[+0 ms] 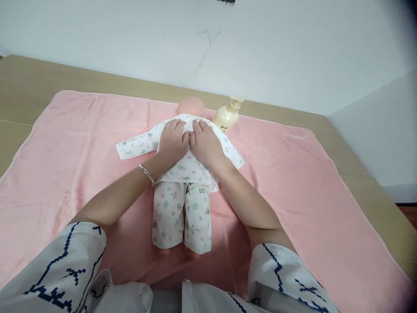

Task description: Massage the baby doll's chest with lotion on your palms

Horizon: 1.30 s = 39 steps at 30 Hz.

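A baby doll (190, 106) lies stretched out with its head toward the wall, dressed in a white printed top (185, 169) and matching trousers (169, 213). My left hand (172, 141) rests flat on the upper part of the top, fingers pointing to the head. Beside it, my right hand (205, 141) lies flat on the same area, the thumbs nearly touching. Neither hand grips anything. One sleeve of the top reaches out to the left, the other slopes down to the right. Only the round back or crown of the head shows.
A pink blanket (280, 187) spreads under the doll on a wooden table (42, 74). Just right of the head, a cream pump bottle (228, 115) leans or lies on the blanket. A white wall (130, 43) rises behind the table.
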{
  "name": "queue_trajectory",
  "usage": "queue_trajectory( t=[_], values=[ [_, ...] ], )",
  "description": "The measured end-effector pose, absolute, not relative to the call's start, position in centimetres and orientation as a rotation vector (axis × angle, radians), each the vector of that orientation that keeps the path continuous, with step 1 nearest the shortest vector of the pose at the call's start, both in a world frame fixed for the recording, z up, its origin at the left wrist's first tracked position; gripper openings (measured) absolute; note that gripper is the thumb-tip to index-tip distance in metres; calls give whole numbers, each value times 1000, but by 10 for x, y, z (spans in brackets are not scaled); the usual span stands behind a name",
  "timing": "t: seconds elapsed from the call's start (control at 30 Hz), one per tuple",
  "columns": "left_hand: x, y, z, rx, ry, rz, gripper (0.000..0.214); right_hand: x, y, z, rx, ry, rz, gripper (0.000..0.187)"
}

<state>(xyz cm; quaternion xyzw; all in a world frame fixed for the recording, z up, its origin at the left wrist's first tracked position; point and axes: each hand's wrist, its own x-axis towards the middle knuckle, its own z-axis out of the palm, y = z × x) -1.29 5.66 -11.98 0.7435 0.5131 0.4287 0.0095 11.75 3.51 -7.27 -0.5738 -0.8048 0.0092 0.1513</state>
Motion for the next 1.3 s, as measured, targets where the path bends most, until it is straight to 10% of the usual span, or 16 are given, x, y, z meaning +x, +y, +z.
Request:
queue_trajectory(
  t=[1.3],
  values=[
    [-14, 49, -116, 2314, 1699, 1267, 29, 115, 29, -77, -1623, -2296, -208, 45]
  ],
)
